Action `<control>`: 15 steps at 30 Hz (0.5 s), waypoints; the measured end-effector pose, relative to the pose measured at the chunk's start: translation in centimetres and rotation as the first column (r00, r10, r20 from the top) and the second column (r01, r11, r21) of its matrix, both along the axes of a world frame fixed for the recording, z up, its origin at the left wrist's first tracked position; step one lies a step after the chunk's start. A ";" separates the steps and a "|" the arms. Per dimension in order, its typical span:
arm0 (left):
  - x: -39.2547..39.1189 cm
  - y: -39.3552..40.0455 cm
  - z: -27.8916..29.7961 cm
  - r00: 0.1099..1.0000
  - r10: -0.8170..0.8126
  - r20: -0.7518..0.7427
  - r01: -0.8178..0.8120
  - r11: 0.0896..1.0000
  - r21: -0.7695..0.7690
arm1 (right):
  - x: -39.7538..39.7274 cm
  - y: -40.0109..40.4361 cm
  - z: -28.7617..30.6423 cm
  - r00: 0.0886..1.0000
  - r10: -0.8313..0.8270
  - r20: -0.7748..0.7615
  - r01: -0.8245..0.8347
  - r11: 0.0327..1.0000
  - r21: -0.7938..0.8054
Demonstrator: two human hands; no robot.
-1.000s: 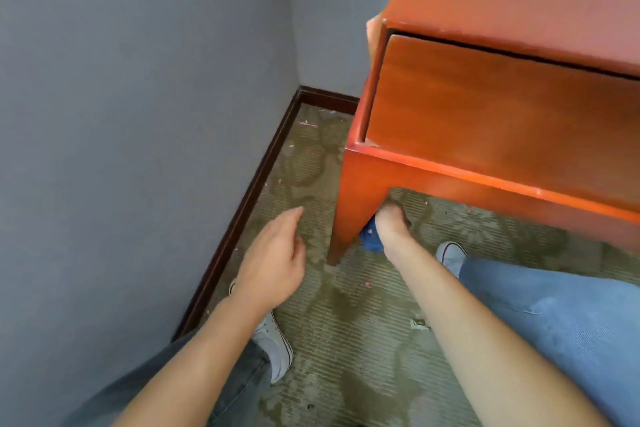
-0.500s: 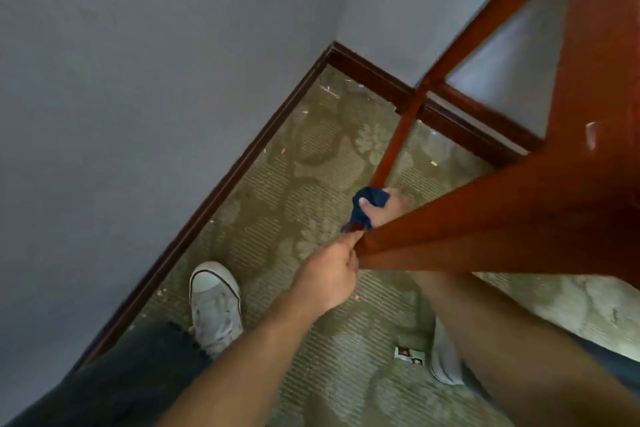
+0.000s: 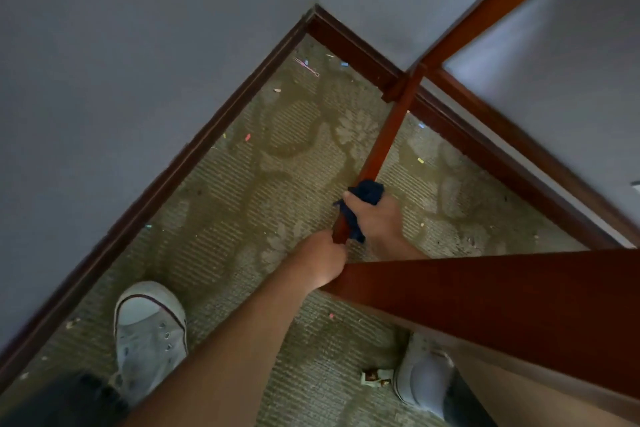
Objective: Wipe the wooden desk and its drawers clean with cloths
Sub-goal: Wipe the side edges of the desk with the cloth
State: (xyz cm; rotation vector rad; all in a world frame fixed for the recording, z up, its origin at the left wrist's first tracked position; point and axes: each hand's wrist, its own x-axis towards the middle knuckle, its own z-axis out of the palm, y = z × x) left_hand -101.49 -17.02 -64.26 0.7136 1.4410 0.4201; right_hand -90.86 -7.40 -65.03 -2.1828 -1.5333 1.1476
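Observation:
I look down beneath the wooden desk. A slim red-brown desk leg (image 3: 388, 139) slants down to the carpet near the room's corner. My right hand (image 3: 379, 222) grips a dark blue cloth (image 3: 369, 192) wrapped around the low part of that leg. My left hand (image 3: 320, 262) reaches in from the lower left, its curled fingers holding the foot of the same leg just below the cloth. A broad desk beam (image 3: 502, 298) crosses the lower right and hides my right forearm. No drawers are in view.
Grey walls (image 3: 138, 62) meet in a corner with a dark skirting board (image 3: 194, 156). The patterned carpet (image 3: 270, 184) is strewn with small coloured scraps. My white shoes (image 3: 149, 333) (image 3: 422, 378) stand on it, with a crumpled wrapper (image 3: 377, 376) beside the right one.
The view dropped from the drawer front to beneath the desk. My left hand moved in from open air to the leg's foot. My right hand keeps the cloth around the leg.

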 end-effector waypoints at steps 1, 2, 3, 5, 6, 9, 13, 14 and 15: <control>0.0 0.2 -0.2 1.000 -0.009 -0.006 0.009 1.000 0.005 | -0.4 0.9 -0.1 1.000 -0.016 0.007 0.016 1.000 -0.009; 0.0 0.4 -0.3 1.000 -0.015 -0.015 0.016 1.000 0.016 | -0.7 1.9 -0.3 0.999 -0.031 0.016 0.031 0.999 -0.011; 0.0 0.6 -0.5 0.999 -0.019 -0.032 0.020 0.999 0.031 | -1.1 3.0 -0.3 0.998 -0.042 0.044 0.043 0.999 -0.016; -0.2 0.9 -0.8 0.998 -0.012 -0.059 0.015 0.998 0.064 | -1.8 5.4 0.0 0.996 -0.074 0.042 0.074 0.997 0.010; -0.4 1.0 -1.0 0.998 -0.002 -0.056 0.006 0.998 0.069 | -1.7 6.8 -0.1 0.995 -0.096 0.031 0.094 0.994 0.056; -0.9 1.1 -1.7 0.998 0.028 -0.057 -0.024 0.998 0.063 | -1.9 10.9 0.5 0.984 -0.178 -0.013 0.178 0.972 0.151; -0.9 1.2 -2.9 0.994 0.056 -0.096 -0.053 0.998 0.033 | -1.9 12.1 0.1 0.982 -0.152 -0.108 0.162 0.982 0.096; -0.8 1.4 -3.2 0.992 0.076 -0.098 -0.072 0.997 0.038 | -1.6 10.4 -0.3 1.000 -0.018 -0.012 0.019 0.987 0.158; -0.8 1.7 -3.4 0.989 0.107 -0.101 -0.103 0.994 0.043 | -0.7 8.3 -1.0 0.985 0.137 0.101 -0.158 0.956 0.246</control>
